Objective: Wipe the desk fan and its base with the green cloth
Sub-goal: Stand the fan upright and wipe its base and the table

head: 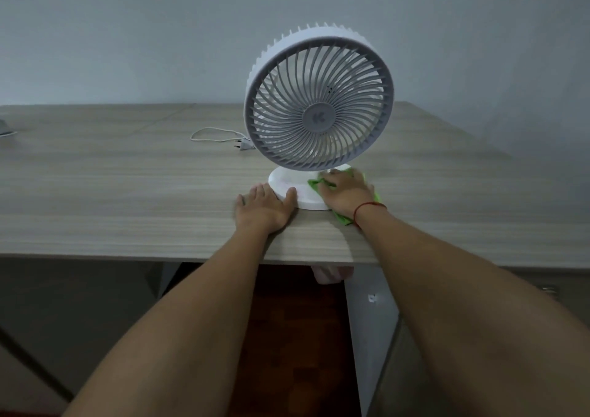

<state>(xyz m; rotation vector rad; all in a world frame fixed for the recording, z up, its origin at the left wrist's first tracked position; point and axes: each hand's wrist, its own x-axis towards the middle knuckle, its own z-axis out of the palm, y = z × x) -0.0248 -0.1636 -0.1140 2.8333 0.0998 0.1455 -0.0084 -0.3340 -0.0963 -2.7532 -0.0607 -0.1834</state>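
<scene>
Fan stands centre frame on desk. Left hand, fingers spread flat w/ thumb on base, probably steadying it. Right hand, fingers together, presses green cloth onto base's right side, wiping.

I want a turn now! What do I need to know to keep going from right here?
Left hand: flat on the desk, thumb against the front rim of the fan's base, steadying it.
Right hand: pressing the green cloth onto the right side of the base.
The desk fan stands upright near the desk's front edge; its plug lies unplugged on the desk behind it.
Done: cannot tell which parts are already clean.
Left: finish the base, then wipe the grille and the ribbed ring, unless you know they are done.
</scene>
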